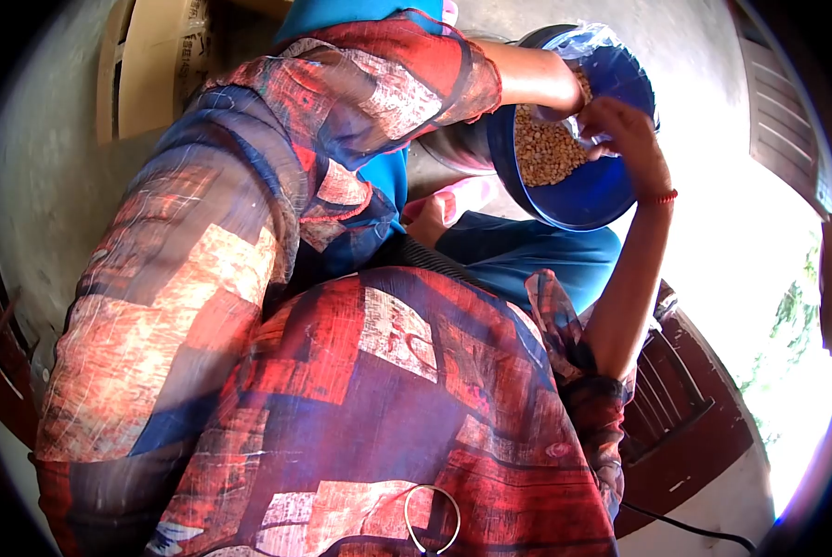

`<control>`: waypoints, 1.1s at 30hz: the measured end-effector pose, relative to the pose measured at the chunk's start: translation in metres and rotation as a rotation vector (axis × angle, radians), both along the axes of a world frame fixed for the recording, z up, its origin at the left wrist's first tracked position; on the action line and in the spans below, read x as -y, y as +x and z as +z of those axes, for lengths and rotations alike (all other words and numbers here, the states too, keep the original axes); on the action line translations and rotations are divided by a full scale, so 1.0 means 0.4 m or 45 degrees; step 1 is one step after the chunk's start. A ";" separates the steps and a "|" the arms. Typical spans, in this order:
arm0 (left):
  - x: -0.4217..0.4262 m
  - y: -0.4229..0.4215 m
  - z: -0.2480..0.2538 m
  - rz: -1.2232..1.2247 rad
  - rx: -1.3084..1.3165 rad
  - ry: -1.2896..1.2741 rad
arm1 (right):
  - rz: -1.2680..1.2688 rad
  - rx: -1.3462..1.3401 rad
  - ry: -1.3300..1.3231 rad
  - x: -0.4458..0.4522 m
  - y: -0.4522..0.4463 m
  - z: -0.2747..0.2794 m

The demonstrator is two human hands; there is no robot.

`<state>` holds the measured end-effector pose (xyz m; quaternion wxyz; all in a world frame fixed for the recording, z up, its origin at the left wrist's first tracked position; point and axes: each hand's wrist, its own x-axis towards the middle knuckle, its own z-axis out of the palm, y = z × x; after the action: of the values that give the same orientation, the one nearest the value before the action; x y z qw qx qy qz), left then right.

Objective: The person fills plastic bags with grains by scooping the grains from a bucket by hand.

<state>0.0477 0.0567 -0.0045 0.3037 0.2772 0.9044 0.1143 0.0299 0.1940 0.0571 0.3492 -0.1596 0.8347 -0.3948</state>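
A deep blue container (588, 200) holds yellowish-brown grain (544, 153), whose exact kind I cannot make out. Clear plastic (585, 39) lies over its far rim and reaches down towards the grain. My left hand (565, 100) is inside the container's mouth, by the grain, with its fingers hidden. Close beside it, my right hand (618, 128) has its fingers curled together over the opening, closed on the clear plastic. A red band (659, 198) circles my right wrist.
A silvery vessel wall (458, 147) stands beside the container. Pink footwear (467, 193) shows near my blue-clad leg (527, 251). A cardboard box (151, 70) is at upper left. Dark red slatted furniture (681, 408) stands at lower right, with a black cable (690, 527) below.
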 end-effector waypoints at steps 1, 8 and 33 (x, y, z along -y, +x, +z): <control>0.005 0.009 0.003 0.045 -0.017 0.035 | 0.258 0.186 0.108 0.003 0.014 0.003; 0.003 0.005 -0.024 0.048 -0.156 0.106 | 0.732 0.091 0.374 -0.045 0.054 -0.272; 0.009 0.024 -0.013 0.102 -0.115 0.104 | 0.317 0.507 0.467 0.013 0.063 -0.231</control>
<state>0.0575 0.0529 -0.0098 0.2461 0.2578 0.9221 0.1506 0.0551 0.1888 -0.0351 0.5747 -0.1145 0.7813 -0.2148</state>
